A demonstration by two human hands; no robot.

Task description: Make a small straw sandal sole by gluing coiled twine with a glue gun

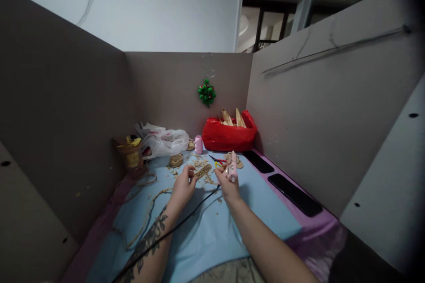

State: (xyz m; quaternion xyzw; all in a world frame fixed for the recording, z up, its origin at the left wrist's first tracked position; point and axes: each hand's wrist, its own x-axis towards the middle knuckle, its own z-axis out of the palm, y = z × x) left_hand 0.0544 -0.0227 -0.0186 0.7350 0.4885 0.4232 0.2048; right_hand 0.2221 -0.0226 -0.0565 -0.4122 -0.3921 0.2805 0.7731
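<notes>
In my left hand (pixel 184 185) is a small coil of braided, straw-coloured rope (pixel 203 170), pinched between thumb and fingers. From that hand a loose tail of twisted rope (pixel 148 212) trails over the blue cloth to the left. My right hand (pixel 229 188) is wrapped round a pink glue gun (pixel 233 164), held just right of the coil. Its black cord (pixel 194 209) crosses over my left forearm. Beyond my right hand lie pliers (pixel 219 160) with red and yellow handles, partly hidden.
Husk scraps and a round woven coil (pixel 175 160) lie on the blue cloth (pixel 262 216). Behind stand a pink thread spool (pixel 198 144), a red bag (pixel 229 138) of dried husks and a white plastic bag (pixel 168 141). A tub (pixel 132 154) is left; two phones (pixel 295 193) lie right. Grey partitions enclose three sides.
</notes>
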